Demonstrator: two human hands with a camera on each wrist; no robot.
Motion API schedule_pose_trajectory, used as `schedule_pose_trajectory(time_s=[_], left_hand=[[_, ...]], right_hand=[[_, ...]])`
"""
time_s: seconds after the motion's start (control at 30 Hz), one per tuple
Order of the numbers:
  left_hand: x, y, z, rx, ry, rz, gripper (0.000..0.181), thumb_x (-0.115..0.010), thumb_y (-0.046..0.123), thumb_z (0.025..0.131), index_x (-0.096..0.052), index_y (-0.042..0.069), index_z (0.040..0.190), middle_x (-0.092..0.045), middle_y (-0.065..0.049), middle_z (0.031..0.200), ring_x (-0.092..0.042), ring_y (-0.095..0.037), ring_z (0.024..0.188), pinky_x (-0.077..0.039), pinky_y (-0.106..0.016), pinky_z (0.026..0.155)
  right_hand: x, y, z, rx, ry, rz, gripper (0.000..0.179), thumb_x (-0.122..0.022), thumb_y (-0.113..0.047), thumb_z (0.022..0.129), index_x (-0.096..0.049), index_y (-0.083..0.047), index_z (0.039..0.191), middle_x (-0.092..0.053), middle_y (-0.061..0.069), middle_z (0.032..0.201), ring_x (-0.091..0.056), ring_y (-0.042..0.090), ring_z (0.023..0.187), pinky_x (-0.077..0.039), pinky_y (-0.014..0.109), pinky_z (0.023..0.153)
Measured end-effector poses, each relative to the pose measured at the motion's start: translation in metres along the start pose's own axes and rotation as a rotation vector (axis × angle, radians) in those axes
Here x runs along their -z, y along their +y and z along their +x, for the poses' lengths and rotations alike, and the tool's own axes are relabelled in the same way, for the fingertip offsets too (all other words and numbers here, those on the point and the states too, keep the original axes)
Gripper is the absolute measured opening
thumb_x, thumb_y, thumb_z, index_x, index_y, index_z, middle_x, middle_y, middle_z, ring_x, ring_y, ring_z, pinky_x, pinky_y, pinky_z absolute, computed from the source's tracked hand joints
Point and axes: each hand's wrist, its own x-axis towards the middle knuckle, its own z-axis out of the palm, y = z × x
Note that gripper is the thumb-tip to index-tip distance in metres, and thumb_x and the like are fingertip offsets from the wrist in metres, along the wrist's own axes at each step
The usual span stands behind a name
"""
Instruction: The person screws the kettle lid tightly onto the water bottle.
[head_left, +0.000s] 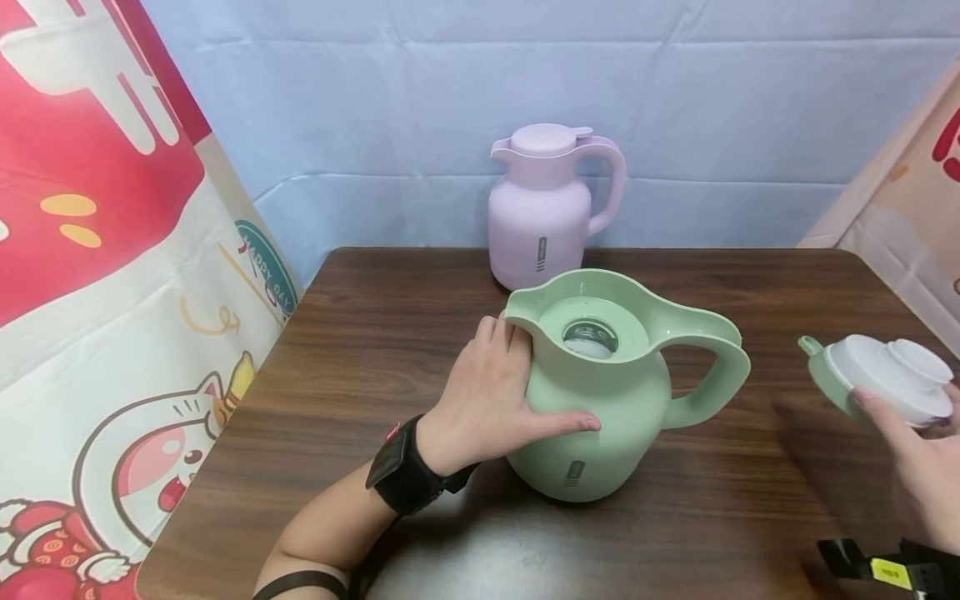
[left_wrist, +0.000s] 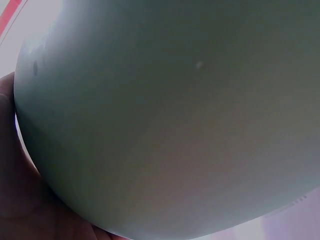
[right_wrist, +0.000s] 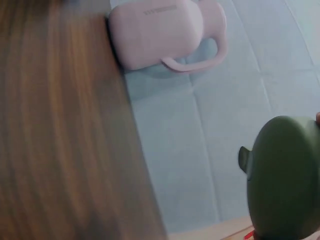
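A light green vacuum jug stands upright on the table, its top uncovered so that the round mouth shows. My left hand grips its body from the left, thumb across the front, fingers up by the spout and partly hidden behind it. In the left wrist view the jug's rounded side fills most of the picture. Off to the right, my right hand holds the jug's lid above the table, tilted, with its white underside turned up. The lid's green top shows in the right wrist view.
Behind the green jug, near the table's back edge, stands a closed lilac vacuum jug. The brown wooden table has a pale blue cloth hanging behind it and a printed cloth at the left.
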Motion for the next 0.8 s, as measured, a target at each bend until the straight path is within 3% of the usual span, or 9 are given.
schedule_pose_trajectory(time_s=[0.07,0.23,0.3,0.4,0.57,0.7,0.8], left_hand=[[0.0,0.0,0.0,-0.002,0.002,0.002,0.111,-0.067,0.078,0.058,-0.034,0.008,0.138,-0.045,-0.001,0.118,-0.038,-0.016,0.085,-0.037,-0.024,0.068],[0.0,-0.001,0.001,-0.003,0.005,0.002,0.111,-0.067,0.078,0.058,-0.034,0.009,0.138,-0.045,-0.001,0.118,-0.038,-0.016,0.084,-0.037,-0.024,0.068],[0.0,-0.001,0.001,-0.007,0.007,-0.001,0.112,-0.067,0.078,0.058,-0.034,0.009,0.139,-0.045,-0.001,0.119,-0.038,-0.016,0.084,-0.037,-0.024,0.067],[0.0,0.0,0.002,-0.011,0.009,-0.006,0.111,-0.068,0.078,0.058,-0.033,0.01,0.139,-0.045,-0.001,0.118,-0.038,-0.016,0.084,-0.037,-0.024,0.067],[0.0,0.0,0.002,-0.011,0.005,-0.005,0.11,-0.068,0.077,0.059,-0.033,0.01,0.139,-0.045,-0.001,0.118,-0.038,-0.016,0.084,-0.037,-0.024,0.067],[-0.001,0.0,0.002,-0.011,0.005,-0.002,0.111,-0.068,0.077,0.058,-0.033,0.01,0.139,-0.045,-0.001,0.119,-0.038,-0.016,0.084,-0.037,-0.025,0.067],[-0.001,0.0,0.002,-0.011,0.005,-0.005,0.111,-0.068,0.077,0.059,-0.033,0.01,0.139,-0.045,-0.001,0.119,-0.038,-0.016,0.084,-0.037,-0.025,0.067]], right_hand=[[-0.008,-0.009,-0.002,0.087,-0.036,0.082,0.062,-0.058,0.02,0.078,-0.044,-0.003,0.134,-0.048,0.008,0.123,-0.046,0.015,0.113,-0.036,0.015,0.093],[-0.029,-0.04,-0.007,0.213,-0.084,0.1,0.065,-0.058,0.02,0.078,-0.041,0.0,0.137,-0.045,0.012,0.129,-0.044,0.018,0.116,-0.035,0.018,0.095],[-0.035,-0.048,-0.006,0.284,-0.106,0.161,0.064,-0.06,0.019,0.077,-0.042,0.003,0.136,-0.046,0.015,0.13,-0.044,0.02,0.117,-0.035,0.019,0.096],[-0.041,-0.055,-0.006,0.355,-0.174,0.349,0.063,-0.063,0.018,0.076,-0.042,0.007,0.134,-0.045,0.019,0.131,-0.043,0.024,0.118,-0.032,0.022,0.1],[-0.049,-0.067,-0.007,0.418,-0.252,0.408,0.05,-0.06,0.015,0.081,-0.041,0.01,0.128,-0.046,0.019,0.128,-0.042,0.025,0.12,-0.025,0.026,0.107],[-0.059,-0.077,-0.004,0.452,-0.333,0.444,0.053,-0.063,0.013,0.08,-0.038,0.012,0.126,-0.043,0.021,0.127,-0.041,0.027,0.121,-0.023,0.028,0.108],[-0.063,-0.083,-0.006,0.413,-0.365,0.425,0.053,-0.06,0.013,0.081,-0.038,0.009,0.129,-0.043,0.019,0.128,-0.039,0.026,0.12,-0.021,0.026,0.108]])
